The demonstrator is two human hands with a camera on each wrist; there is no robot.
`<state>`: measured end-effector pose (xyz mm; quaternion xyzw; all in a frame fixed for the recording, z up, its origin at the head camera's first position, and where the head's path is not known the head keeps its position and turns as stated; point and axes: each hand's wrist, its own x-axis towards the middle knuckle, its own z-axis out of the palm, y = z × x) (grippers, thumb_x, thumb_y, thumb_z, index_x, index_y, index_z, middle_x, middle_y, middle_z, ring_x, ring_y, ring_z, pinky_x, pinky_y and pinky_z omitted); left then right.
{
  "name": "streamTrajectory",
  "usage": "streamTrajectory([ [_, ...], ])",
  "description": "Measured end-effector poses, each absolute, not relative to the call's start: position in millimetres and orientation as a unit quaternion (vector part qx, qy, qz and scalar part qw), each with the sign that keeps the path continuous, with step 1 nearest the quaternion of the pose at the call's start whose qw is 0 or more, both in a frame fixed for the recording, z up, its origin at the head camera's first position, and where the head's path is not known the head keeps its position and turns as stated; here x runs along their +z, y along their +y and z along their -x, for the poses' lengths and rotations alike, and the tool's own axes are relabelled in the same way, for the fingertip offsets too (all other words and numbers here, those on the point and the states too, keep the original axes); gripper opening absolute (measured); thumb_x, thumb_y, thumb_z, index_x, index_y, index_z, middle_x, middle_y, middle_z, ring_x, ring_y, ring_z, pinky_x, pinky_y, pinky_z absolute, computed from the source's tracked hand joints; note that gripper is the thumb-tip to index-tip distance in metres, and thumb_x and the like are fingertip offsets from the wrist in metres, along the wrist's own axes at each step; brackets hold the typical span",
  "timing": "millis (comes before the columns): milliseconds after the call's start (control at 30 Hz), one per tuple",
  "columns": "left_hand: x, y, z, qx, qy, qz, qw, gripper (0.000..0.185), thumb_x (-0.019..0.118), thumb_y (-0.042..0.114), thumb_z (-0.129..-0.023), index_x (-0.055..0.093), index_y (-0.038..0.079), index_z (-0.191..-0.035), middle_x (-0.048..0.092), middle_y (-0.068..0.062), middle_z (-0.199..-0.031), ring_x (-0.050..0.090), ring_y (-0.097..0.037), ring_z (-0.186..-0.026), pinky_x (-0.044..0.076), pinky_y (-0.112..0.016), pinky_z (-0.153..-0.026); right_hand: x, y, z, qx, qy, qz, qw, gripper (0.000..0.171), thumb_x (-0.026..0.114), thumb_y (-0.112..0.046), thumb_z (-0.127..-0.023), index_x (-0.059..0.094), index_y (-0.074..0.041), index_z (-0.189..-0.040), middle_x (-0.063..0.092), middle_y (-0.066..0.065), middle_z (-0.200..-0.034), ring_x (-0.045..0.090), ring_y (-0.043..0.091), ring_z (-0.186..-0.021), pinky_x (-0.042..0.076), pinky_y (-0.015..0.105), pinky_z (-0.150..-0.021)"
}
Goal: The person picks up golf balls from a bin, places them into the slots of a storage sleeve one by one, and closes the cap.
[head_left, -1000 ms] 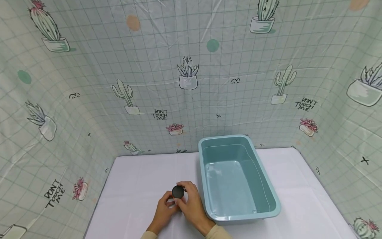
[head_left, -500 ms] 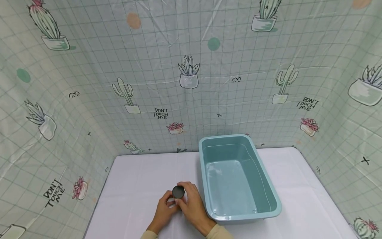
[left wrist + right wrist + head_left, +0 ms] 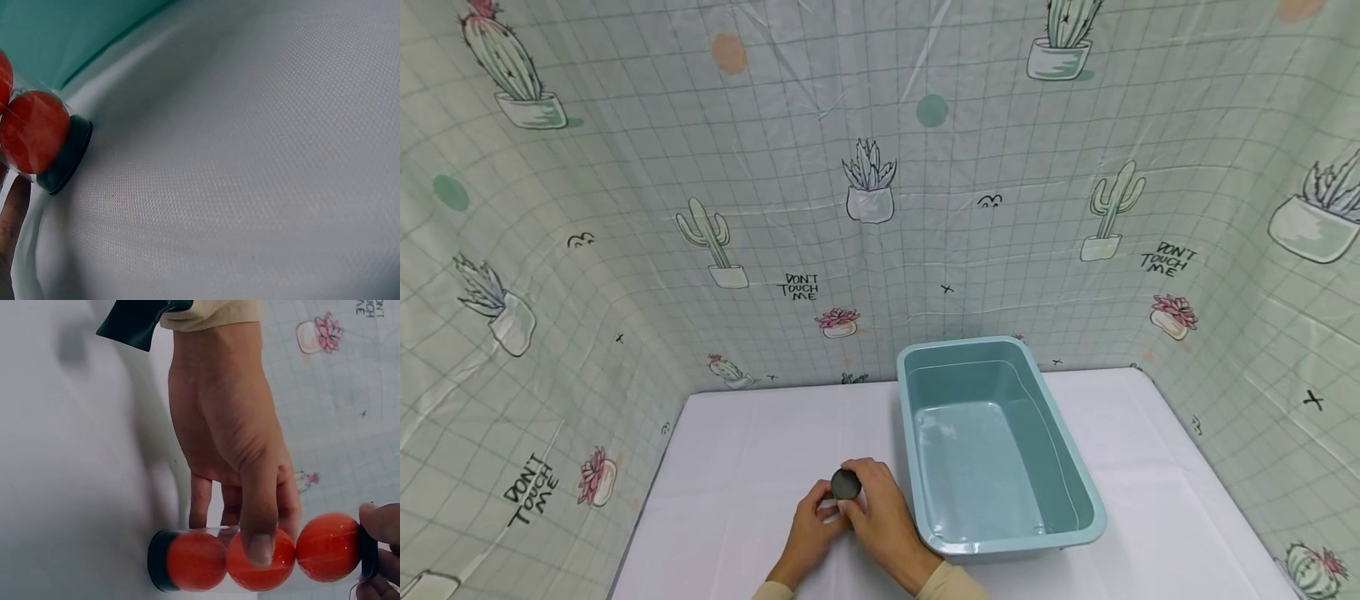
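A clear tube (image 3: 250,559) with three red balls inside stands upright on the white table (image 3: 745,467), with a black cap at each end. My left hand (image 3: 250,537) grips its middle, thumb across the front. My right hand (image 3: 375,556) pinches the black top cap (image 3: 846,483) from the right. In the head view both hands meet at the table's front, left hand (image 3: 812,521) beside right hand (image 3: 883,517). The left wrist view shows the tube's lowest ball (image 3: 34,131) and the black base cap (image 3: 65,156) resting on the cloth.
An empty light-blue plastic tub (image 3: 1097,508) stands just right of my hands, running toward the back. A cactus-print curtain (image 3: 865,183) closes in the table behind and on both sides. The table's left edge (image 3: 647,508) lies near my left hand.
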<state>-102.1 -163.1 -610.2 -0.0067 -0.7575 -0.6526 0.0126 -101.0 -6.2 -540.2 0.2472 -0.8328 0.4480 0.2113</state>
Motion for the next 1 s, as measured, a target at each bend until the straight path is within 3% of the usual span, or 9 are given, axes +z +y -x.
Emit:
streamTrajectory([
  [333, -610.6, -164.3, 99.0, -0.657, -0.754, 0.004, -0.006, 0.035, 0.080, -0.006, -0.085, 0.065, -0.005, -0.116, 0.064, -0.013, -0.116, 0.062, -0.002, -0.105, 0.058, -0.021, -0.094, -541.8, -6.4, 99.4, 0.438, -0.834, -0.255, 0.219, 0.053, 0.089, 0.010, -0.069, 0.066, -0.002, -0.115, 0.071, 0.006, -0.111, 0.064, 0.021, -0.101, 0.057, 0.037, -0.088],
  [567, -612.8, -164.8, 98.8, -0.657, -0.754, 0.003, -0.004, 0.037, 0.080, -0.009, -0.083, 0.065, -0.006, -0.117, 0.063, -0.009, -0.113, 0.062, -0.002, -0.105, 0.058, -0.021, -0.094, -546.4, -4.8, 95.9, 0.474, -0.826, -0.237, 0.191, 0.054, 0.087, 0.009, -0.076, 0.065, -0.003, -0.124, 0.070, 0.006, -0.121, 0.061, 0.021, -0.105, 0.056, 0.037, -0.090],
  [833, -611.4, -166.1, 101.6, -0.659, -0.752, 0.009, 0.003, 0.036, 0.080, -0.011, -0.080, 0.067, -0.003, -0.112, 0.066, -0.013, -0.115, 0.061, -0.004, -0.105, 0.059, -0.022, -0.093, -546.2, -6.8, 100.5, 0.503, -0.817, -0.222, 0.177, 0.061, 0.090, 0.007, -0.073, 0.063, -0.005, -0.128, 0.069, 0.006, -0.120, 0.061, 0.022, -0.106, 0.057, 0.034, -0.090],
  [1000, -610.6, -165.3, 101.3, -0.654, -0.757, 0.009, 0.005, 0.033, 0.079, -0.011, -0.081, 0.067, -0.004, -0.111, 0.067, -0.004, -0.112, 0.061, -0.004, -0.105, 0.058, -0.020, -0.091, -544.2, -9.3, 103.7, 0.512, -0.816, -0.212, 0.161, 0.063, 0.092, 0.005, -0.072, 0.064, -0.005, -0.127, 0.069, 0.007, -0.120, 0.060, 0.024, -0.105, 0.058, 0.036, -0.090],
])
